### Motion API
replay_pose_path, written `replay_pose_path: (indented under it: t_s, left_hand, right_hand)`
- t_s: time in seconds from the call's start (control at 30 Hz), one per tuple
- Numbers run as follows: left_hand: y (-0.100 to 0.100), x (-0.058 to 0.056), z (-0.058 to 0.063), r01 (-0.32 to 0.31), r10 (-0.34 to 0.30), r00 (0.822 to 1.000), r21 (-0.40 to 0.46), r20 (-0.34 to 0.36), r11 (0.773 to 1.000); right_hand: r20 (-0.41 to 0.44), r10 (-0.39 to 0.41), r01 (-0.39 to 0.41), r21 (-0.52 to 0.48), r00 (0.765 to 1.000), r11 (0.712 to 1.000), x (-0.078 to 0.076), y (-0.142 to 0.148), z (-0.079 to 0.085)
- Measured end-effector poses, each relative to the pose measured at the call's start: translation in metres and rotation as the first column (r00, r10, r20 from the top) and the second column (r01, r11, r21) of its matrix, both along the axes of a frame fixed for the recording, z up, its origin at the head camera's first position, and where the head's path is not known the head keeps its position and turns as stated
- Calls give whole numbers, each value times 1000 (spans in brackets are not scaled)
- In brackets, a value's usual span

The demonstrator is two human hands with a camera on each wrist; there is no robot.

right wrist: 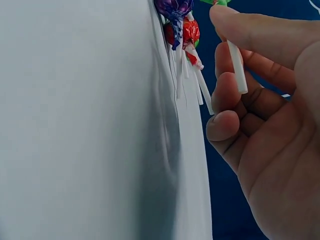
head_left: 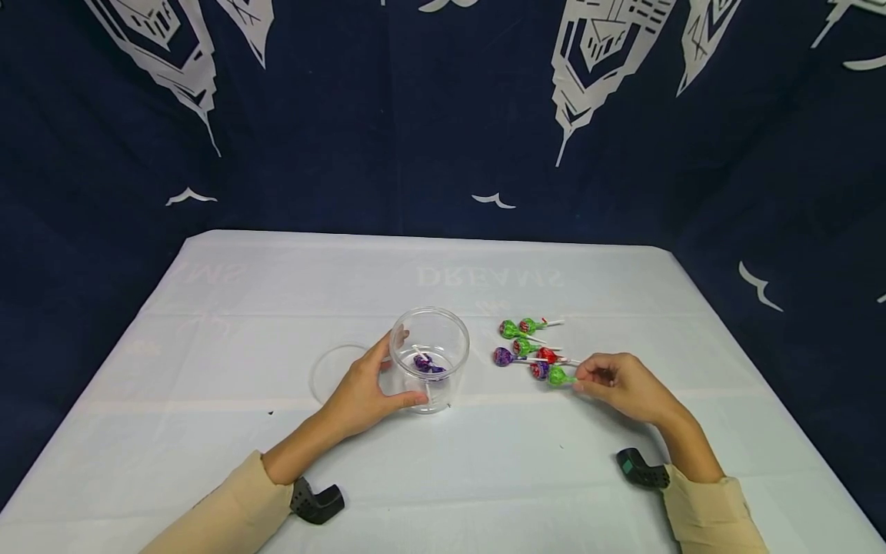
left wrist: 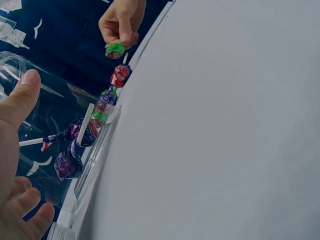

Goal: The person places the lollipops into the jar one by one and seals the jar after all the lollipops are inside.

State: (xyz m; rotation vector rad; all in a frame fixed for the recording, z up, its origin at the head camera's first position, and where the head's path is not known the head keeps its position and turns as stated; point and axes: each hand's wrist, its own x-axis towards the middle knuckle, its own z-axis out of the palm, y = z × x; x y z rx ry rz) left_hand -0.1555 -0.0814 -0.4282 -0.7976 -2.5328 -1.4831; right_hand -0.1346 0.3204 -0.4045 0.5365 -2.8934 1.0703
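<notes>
In the head view a clear plastic jar (head_left: 443, 385) stands upright on the table, and my left hand (head_left: 363, 392) grips its side between thumb and fingers. The left wrist view shows purple-wrapped lollipops (left wrist: 69, 162) lying at the bottom of the jar. My right hand (head_left: 623, 385) pinches a green lollipop (head_left: 557, 376) by its stick, just below the wrapped head. In the right wrist view the white stick (right wrist: 237, 67) passes under the thumb. Beside that hand lie several lollipops with green, purple and red wrappers, among them a purple one (head_left: 503, 356) and a red one (head_left: 547, 355).
A clear round lid (head_left: 314, 377) lies on the white-covered table (head_left: 484, 477), left of the jar and partly behind my left hand. A dark blue cloth (head_left: 388, 138) with white patterns hangs behind the table. Black wrist devices (head_left: 317, 504) sit at both sleeves.
</notes>
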Motion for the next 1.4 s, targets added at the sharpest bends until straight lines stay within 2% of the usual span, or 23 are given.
replay_pose_path:
  t_s: [0.2, 0.5, 0.87, 1.1, 1.4]
  left_hand:
    - [1, 1, -1, 18, -18, 1000, 9, -2, 1000]
    - [1, 0, -1, 7, -7, 1000, 6, 6, 1000]
    - [1, 0, 0, 6, -6, 1000, -3, 17, 1000]
    - [0, 0, -1, -2, 2, 1000, -8, 24, 1000]
    - [-1, 0, 0, -2, 3, 999, -8, 32, 1000]
  right_hand:
    - [7, 9, -9, -32, 1000, 999, 0, -5, 5]
    - [-39, 4, -7, -79, 999, 997, 6, -25, 31]
    - [-2, 33, -32, -209, 999, 977, -9, -15, 20]
    - [0, 37, -36, -210, 999, 977, -3, -38, 46]
    - [-15, 63, -64, -242, 998, 968, -7, -45, 53]
